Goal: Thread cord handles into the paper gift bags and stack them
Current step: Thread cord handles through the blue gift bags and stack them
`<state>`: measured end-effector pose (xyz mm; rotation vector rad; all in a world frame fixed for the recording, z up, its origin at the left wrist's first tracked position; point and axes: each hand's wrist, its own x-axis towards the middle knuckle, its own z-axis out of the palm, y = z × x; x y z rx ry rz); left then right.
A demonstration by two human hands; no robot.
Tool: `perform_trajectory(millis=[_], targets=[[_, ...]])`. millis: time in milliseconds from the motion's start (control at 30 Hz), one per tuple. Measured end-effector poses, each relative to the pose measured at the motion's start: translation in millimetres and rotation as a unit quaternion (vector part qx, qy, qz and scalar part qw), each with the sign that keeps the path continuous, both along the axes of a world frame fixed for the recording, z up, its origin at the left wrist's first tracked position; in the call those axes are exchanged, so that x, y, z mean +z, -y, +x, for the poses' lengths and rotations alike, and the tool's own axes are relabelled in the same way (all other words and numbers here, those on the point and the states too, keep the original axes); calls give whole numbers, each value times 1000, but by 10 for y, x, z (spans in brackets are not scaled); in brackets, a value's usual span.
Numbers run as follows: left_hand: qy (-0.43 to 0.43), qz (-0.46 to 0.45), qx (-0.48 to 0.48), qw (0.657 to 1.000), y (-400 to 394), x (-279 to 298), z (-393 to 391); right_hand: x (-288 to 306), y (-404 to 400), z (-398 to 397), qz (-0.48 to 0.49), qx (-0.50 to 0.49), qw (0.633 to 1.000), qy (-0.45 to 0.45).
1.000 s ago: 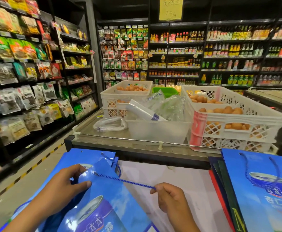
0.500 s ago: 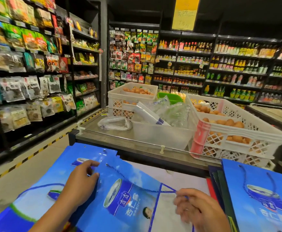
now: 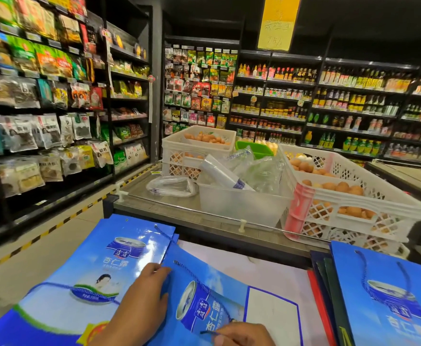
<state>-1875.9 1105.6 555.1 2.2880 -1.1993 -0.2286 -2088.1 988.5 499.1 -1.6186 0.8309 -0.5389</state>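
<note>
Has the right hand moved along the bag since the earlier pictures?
Yes. The right hand, pinching the cord, has drawn back toward the person, away from the hole near the bag's top edge.

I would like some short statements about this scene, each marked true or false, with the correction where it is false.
1. The left hand rests on a blue gift bag. True.
2. The right hand pinches a red ribbon. False: it pinches a blue cord.
3. The white crates hold eggs. True.
4. The finished bag on the right has no handle. False: a cord handle is threaded in it.
</note>
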Motion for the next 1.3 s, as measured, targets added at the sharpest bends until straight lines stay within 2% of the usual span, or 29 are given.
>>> perform_trajectory(millis=[67,300,567,667,767,867,933,1000,1100,1300], targets=[[20,11,-14,1000,-44,-31,-18,11,-45,-46,-27,-62,998,10],[59,25,15,998,-195,-44,-45,45,173,-145,-93,17,994,-46],[-73,2,29,997,-252,48,-17,15,204,-91,-134,-19,989,-53],[-91,1,16,996,-270,56,-5,-32,257,-105,-178,-43,982,-33],[-103,7,5,995,-270,31,-21,-56,271,-79,-209,-114,971,-6],[-114,5,12,993,-265,-4,-37,52,241,-72,-230,-128,964,33],[-125,4,15,992,-240,-14,-41,159,222,-72,-177,-97,978,49],[-131,3,18,991,-208,-4,-48,281,159,-12,-87,-16,996,3],[-134,-1,16,991,-166,-4,-62,352,51,178,-57,21,998,-31],[-155,34,1,987,-120,-19,-64,165,-56,449,10,63,996,57]])
